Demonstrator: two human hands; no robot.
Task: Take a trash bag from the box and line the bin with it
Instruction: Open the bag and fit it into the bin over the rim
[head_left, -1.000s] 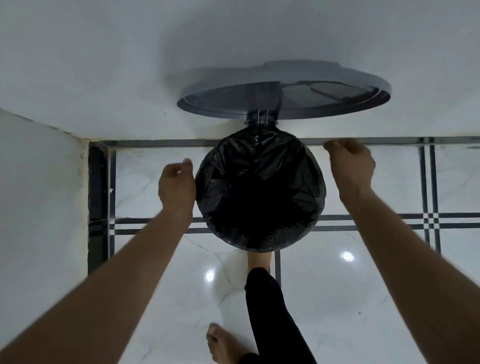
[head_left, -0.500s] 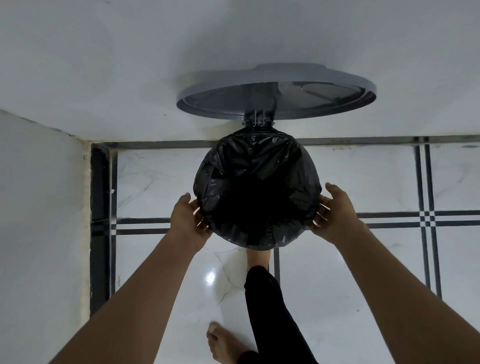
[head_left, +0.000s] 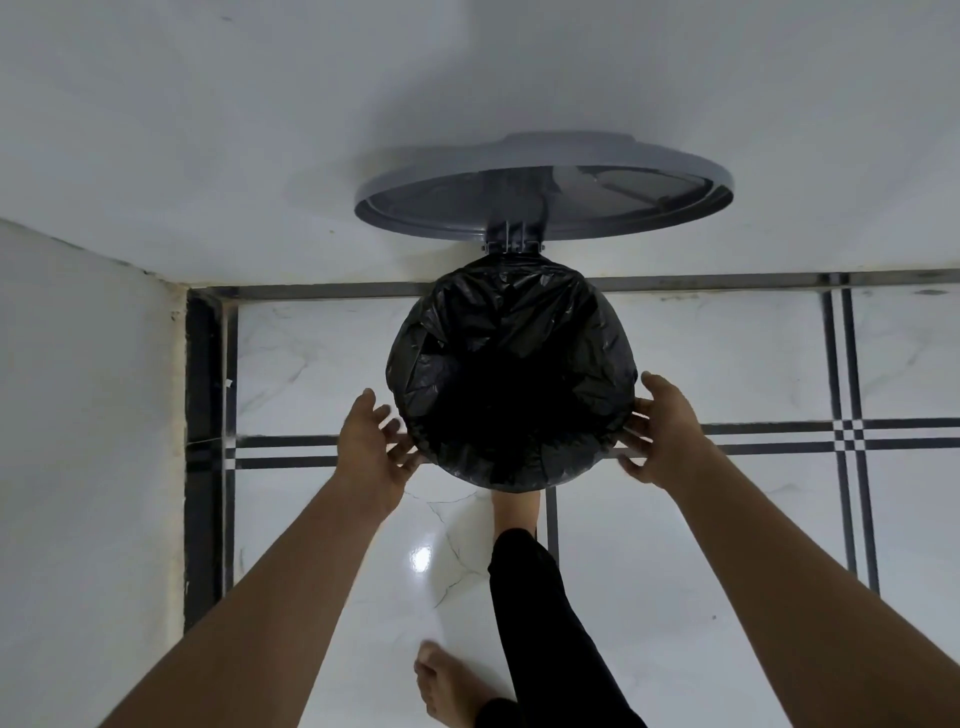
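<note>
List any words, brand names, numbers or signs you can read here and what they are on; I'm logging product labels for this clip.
None: no readable text, number or sign shows anywhere in this view.
Trash bag: plain black plastic, no print visible.
Bin lid: plain grey, raised, no label or logo visible.
Wall and floor tiles: only dark lines and veining, no writing.

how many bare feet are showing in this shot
2. One foot sits at the near base of the bagged bin, partly hidden under it. The other foot rests flat on the floor by the bottom edge.
</note>
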